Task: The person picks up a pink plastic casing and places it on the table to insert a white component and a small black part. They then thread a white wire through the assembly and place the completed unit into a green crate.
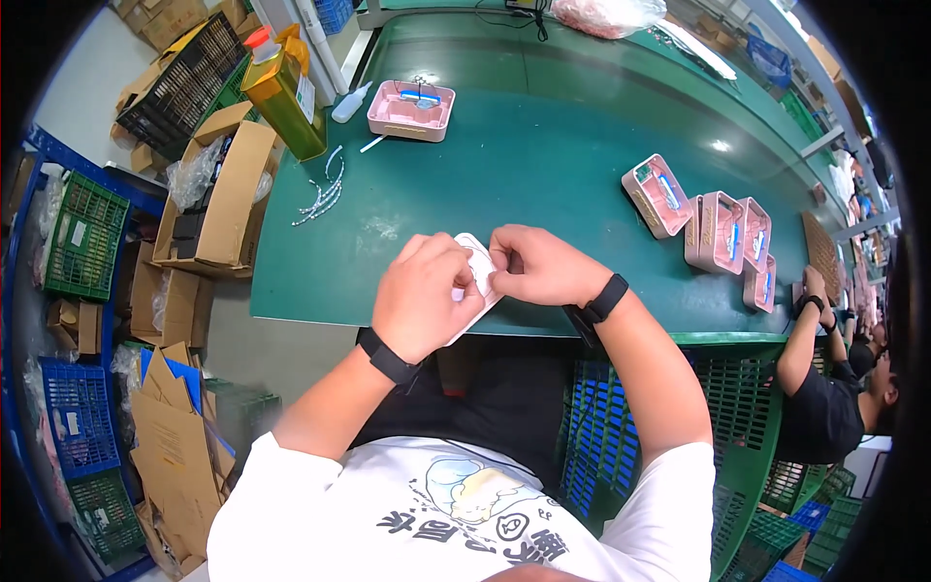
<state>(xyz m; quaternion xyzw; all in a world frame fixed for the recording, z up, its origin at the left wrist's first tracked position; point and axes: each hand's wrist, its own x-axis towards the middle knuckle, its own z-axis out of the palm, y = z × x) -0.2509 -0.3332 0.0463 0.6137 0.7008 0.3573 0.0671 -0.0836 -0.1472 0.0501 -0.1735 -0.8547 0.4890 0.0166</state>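
Observation:
My left hand [422, 296] and my right hand [548, 267] meet at the table's front edge. Between them is a flat white piece with rounded ends [464, 328], tilted and partly covered by my fingers. The left fingers curl round its left side, thumb and forefinger closed together. On its right side, the right thumb and forefinger pinch at its face. Any small part between the fingertips is too small to make out. Farther off stands an open pink box [407, 124] with a blue-and-white part and thin wires inside.
Several more pink boxes [661, 228] stand at the right. Short white cable pieces [325, 201], a small bottle [351, 103] and a yellow-green can [291, 107] lie or stand at the left. Cartons [218, 194] and crates flank the green table [524, 175]. A co-worker [824, 407] sits at right.

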